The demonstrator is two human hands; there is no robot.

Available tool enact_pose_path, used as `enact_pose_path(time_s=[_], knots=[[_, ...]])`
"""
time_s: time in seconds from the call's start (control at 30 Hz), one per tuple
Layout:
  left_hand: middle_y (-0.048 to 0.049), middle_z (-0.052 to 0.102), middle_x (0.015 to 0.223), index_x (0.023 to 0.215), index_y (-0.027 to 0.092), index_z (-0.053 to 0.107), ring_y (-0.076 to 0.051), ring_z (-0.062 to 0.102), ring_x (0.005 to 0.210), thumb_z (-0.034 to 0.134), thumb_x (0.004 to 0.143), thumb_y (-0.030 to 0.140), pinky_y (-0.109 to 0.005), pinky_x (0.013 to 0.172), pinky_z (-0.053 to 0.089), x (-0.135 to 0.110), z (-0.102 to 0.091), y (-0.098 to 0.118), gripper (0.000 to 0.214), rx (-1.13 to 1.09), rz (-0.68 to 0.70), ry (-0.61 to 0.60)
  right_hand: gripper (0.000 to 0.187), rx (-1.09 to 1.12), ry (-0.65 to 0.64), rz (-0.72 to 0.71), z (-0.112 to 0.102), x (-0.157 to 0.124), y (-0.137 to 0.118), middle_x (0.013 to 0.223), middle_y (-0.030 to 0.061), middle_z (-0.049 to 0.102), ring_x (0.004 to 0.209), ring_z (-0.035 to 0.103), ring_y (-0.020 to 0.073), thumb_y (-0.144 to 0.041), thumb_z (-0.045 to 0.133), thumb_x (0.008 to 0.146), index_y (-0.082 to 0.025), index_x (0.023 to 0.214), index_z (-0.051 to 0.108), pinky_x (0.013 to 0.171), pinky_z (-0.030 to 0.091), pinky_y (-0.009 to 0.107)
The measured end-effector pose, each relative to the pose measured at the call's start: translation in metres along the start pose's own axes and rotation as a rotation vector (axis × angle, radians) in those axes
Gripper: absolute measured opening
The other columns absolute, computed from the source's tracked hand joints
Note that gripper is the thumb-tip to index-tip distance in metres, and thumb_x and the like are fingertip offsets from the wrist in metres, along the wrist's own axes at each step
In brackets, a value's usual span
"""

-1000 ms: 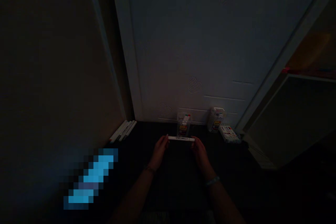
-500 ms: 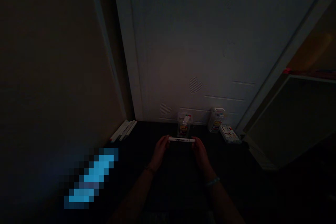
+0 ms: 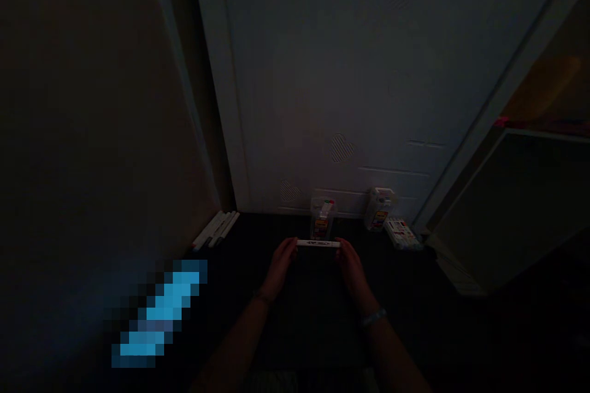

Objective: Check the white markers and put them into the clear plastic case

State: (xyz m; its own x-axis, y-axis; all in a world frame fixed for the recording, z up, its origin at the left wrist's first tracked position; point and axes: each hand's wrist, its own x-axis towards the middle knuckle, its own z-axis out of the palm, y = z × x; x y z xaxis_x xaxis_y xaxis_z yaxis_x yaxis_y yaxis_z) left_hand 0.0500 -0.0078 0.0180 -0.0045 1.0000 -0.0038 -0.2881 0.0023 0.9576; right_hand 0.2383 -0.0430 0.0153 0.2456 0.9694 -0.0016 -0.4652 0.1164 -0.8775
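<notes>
A white marker with dark print lies level between my two hands, above the dark tabletop. My left hand is closed on its left end, and my right hand grips the right end. Just behind the marker stands a clear plastic case with a few markers in it, red and green ends showing at its top. The dim light hides the fine detail of my fingertips.
Several white markers lie at the table's left back edge. A second clear case stands at the back right, beside a flat pack of markers. A pixelated bright blue patch is at left. A pale panel rises behind.
Both hands keep hold of the marker, which has shifted very slightly. The view has grown a little darker; the other things stay in place.
</notes>
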Motion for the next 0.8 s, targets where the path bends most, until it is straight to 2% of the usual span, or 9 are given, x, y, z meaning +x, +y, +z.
enact_pose_path(time_s=[0.1,0.23,0.37,0.5,0.67,0.8], knots=[[0.0014,0.057,0.072,0.089,0.019,0.063,-0.009,0.049,0.062,0.064,0.064,0.051,-0.021,0.059,0.036,0.0,-0.001,0.0,0.041,0.017,0.005,-0.026,0.03,-0.007,0.012,-0.016,-0.001,0.001,0.001,0.079,0.0,0.06,0.067,0.053,0.0124,-0.042,0.061,0.072,-0.025,0.096,0.065,0.063,0.043,0.024],[0.0041,0.048,0.06,0.07,0.018,0.059,-0.009,0.042,0.056,0.062,0.067,0.051,-0.02,0.054,0.032,-0.001,-0.002,0.001,0.034,0.063,0.047,-0.075,0.029,-0.023,0.042,-0.026,-0.001,0.003,0.004,0.076,-0.0007,0.058,0.064,0.051,0.0115,-0.045,0.059,0.072,-0.023,0.09,0.066,0.06,0.042,0.023],[0.0049,0.044,0.057,0.063,0.018,0.053,-0.009,0.04,0.054,0.061,0.068,0.052,-0.02,0.054,0.031,-0.003,-0.001,0.004,0.035,0.073,0.036,-0.048,0.028,-0.05,0.045,-0.026,-0.001,0.004,0.006,0.072,-0.0014,0.055,0.063,0.048,0.011,-0.047,0.059,0.073,-0.022,0.086,0.065,0.058,0.04,0.022],[0.0045,0.046,0.057,0.067,0.017,0.057,-0.009,0.041,0.054,0.062,0.064,0.055,-0.022,0.055,0.031,-0.008,0.0,0.011,0.038,0.048,-0.018,-0.017,0.03,-0.123,0.067,-0.032,-0.002,0.003,0.007,0.067,-0.0024,0.052,0.059,0.045,0.0105,-0.05,0.058,0.073,-0.021,0.079,0.063,0.055,0.036,0.021],[0.0014,0.054,0.067,0.085,0.015,0.062,-0.012,0.048,0.062,0.067,0.057,0.055,-0.024,0.06,0.034,-0.013,0.003,0.018,0.05,-0.004,-0.07,0.074,0.036,-0.24,0.038,-0.049,-0.001,0.0,0.004,0.06,-0.0031,0.049,0.054,0.042,0.0102,-0.055,0.053,0.075,-0.021,0.083,0.063,0.05,0.031,0.022],[0.0029,0.051,0.061,0.083,0.015,0.061,-0.01,0.045,0.057,0.067,0.056,0.057,-0.023,0.057,0.032,-0.014,0.006,0.018,0.05,-0.006,-0.046,0.076,0.038,-0.262,0.06,-0.041,0.0,-0.001,0.002,0.061,-0.0027,0.051,0.054,0.043,0.0107,-0.057,0.053,0.073,-0.022,0.084,0.064,0.051,0.031,0.022]])
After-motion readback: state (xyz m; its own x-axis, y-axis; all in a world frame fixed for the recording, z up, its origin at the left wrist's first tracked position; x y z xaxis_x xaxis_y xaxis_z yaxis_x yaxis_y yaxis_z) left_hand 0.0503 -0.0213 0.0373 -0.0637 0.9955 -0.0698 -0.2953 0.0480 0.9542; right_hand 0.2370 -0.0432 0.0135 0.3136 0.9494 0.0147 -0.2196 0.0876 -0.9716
